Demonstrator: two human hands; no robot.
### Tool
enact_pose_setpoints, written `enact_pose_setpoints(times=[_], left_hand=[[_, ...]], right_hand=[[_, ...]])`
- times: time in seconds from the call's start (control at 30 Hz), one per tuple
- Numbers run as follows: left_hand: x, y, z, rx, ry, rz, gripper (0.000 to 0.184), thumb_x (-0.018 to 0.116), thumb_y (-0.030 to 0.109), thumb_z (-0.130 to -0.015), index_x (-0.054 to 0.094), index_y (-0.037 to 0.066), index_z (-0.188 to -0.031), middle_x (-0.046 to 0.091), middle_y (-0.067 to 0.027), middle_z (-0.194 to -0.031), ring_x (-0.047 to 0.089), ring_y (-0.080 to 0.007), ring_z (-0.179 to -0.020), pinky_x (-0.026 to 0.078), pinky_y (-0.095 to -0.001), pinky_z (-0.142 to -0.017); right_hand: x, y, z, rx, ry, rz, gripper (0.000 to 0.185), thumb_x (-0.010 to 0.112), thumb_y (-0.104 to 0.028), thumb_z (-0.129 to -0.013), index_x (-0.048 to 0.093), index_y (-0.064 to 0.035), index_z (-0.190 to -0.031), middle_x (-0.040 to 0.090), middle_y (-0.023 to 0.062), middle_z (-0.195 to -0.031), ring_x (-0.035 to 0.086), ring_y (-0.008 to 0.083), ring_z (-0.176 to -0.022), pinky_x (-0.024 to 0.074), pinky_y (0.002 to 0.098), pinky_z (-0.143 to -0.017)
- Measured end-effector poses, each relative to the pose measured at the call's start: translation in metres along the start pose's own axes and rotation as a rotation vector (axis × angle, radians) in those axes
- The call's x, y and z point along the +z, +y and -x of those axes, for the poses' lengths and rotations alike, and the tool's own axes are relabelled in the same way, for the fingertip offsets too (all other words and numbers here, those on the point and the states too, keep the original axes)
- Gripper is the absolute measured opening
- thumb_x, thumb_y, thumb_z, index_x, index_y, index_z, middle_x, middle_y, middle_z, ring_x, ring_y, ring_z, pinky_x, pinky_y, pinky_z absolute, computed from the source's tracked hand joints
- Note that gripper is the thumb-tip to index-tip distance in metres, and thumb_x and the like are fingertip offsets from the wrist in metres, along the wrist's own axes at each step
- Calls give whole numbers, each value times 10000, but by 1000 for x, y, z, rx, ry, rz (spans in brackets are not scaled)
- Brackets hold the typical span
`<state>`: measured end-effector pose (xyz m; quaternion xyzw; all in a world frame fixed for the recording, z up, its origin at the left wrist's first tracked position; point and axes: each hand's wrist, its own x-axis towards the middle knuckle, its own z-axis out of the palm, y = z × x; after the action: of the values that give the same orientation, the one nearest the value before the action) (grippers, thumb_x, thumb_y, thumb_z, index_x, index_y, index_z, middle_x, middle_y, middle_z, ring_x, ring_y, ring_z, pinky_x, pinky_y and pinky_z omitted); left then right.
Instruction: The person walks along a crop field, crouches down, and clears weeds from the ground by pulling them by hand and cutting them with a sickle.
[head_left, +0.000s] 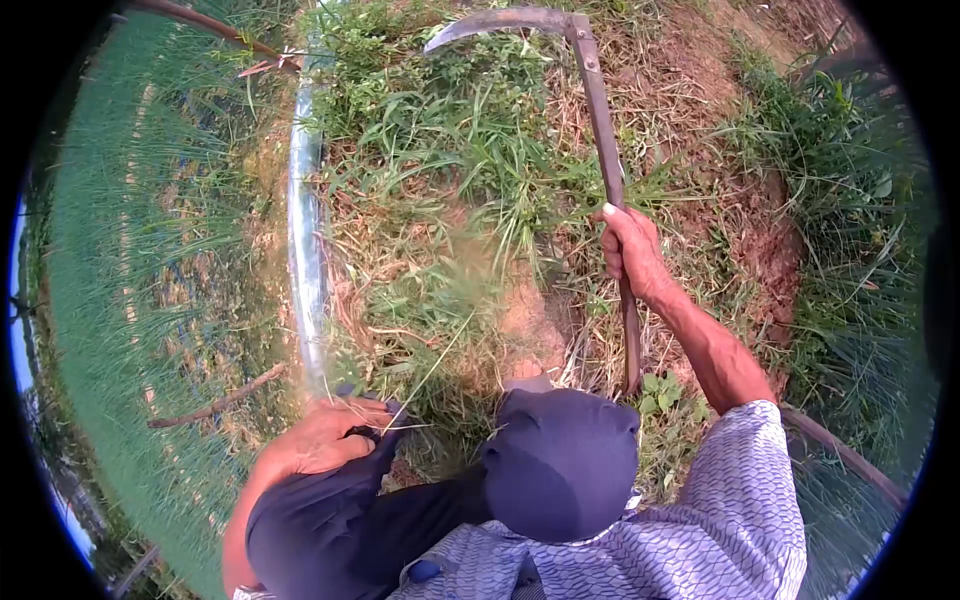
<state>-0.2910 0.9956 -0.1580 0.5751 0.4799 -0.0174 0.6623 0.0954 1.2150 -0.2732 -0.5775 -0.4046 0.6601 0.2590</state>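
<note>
My right hand is closed round the wooden handle of a sickle. Its curved blade points left above the weeds, and the handle's lower end reaches down near my knee. My left hand lies at my other knee, fingers stretched forward over the dark trouser cloth. Thin dry grass stalks lie by its fingertips; whether any are held is hard to see. Between the hands are green weeds and cut, dry grass. A blurred greenish wisp hangs over the ground in the middle.
A strip of shiny plastic film runs along the left, beside a bed of thin green plants. Sticks stand along it. Denser leafy growth and another stick are at the right. Bare reddish soil shows there.
</note>
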Motion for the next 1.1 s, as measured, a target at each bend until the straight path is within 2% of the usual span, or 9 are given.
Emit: enact_pose_setpoints(times=[0.07,0.13,0.3,0.33,0.5,0.6,0.67,0.97,1.1], left_hand=[[-26,22,-14,-54,13,-111,321,604,222,-850,632,30,-1104,586,-183,-1209,546,-375,-1125,410,-425,-986],[-65,51,-30,-302,-390,-431,363,620,326,-860,640,72,-1119,605,-136,-1196,570,-327,-1102,415,-404,-980],[-86,124,-168,-207,-404,-619,357,540,383,-914,635,39,-920,639,-151,-739,649,-296,-771,497,-419,-689],[-69,114,-200,38,-229,-575,332,527,358,-919,603,36,-885,591,-177,-700,626,-280,-703,480,-417,-642],[-29,64,-354,542,464,-1699,401,466,218,-892,514,42,-1249,449,-124,-1375,407,-291,-1270,317,-482,-994],[-50,71,-375,36,388,-1805,494,527,181,-814,469,-30,-1258,467,-190,-1333,366,-285,-1295,296,-522,-970],[-72,66,-383,-71,373,-1716,338,552,176,-794,532,-5,-1079,628,-161,-1055,569,-277,-1077,415,-479,-835],[-89,41,-375,218,480,-1115,121,504,149,-830,489,41,-779,592,-148,-586,610,-317,-541,458,-401,-467],[14,11,-266,94,-511,-1203,199,555,177,-833,588,-11,-888,649,-100,-682,662,-275,-642,502,-414,-586]], right_hand=[[-16,0,26,-60,146,-103,352,483,-426,-941,456,-95,-823,356,-61,-576,315,45,-410,277,208,-350],[-43,17,53,-30,244,-226,376,465,-464,-945,462,-104,-835,353,-63,-574,304,39,-406,268,202,-343],[-78,107,135,112,579,-292,368,457,-451,-952,429,-115,-804,322,-69,-534,281,45,-373,242,212,-326],[-75,129,153,145,627,-241,367,461,-458,-947,426,-125,-796,317,-72,-523,279,49,-367,236,217,-324],[-34,187,223,421,629,-282,336,506,-435,-933,424,-147,-781,332,-74,-526,305,50,-390,243,227,-337],[-11,204,235,509,669,-375,325,523,-413,-931,452,-126,-796,349,-74,-542,320,49,-412,252,223,-350],[-7,208,229,536,677,-392,318,526,-405,-933,461,-120,-807,352,-76,-550,322,49,-423,252,219,-360],[-11,186,180,437,527,-368,278,536,-372,-934,469,-115,-850,368,-75,-561,331,44,-437,259,214,-374],[-9,192,183,456,527,-345,263,537,-363,-932,480,-111,-880,364,-77,-571,335,42,-439,265,219,-374]])
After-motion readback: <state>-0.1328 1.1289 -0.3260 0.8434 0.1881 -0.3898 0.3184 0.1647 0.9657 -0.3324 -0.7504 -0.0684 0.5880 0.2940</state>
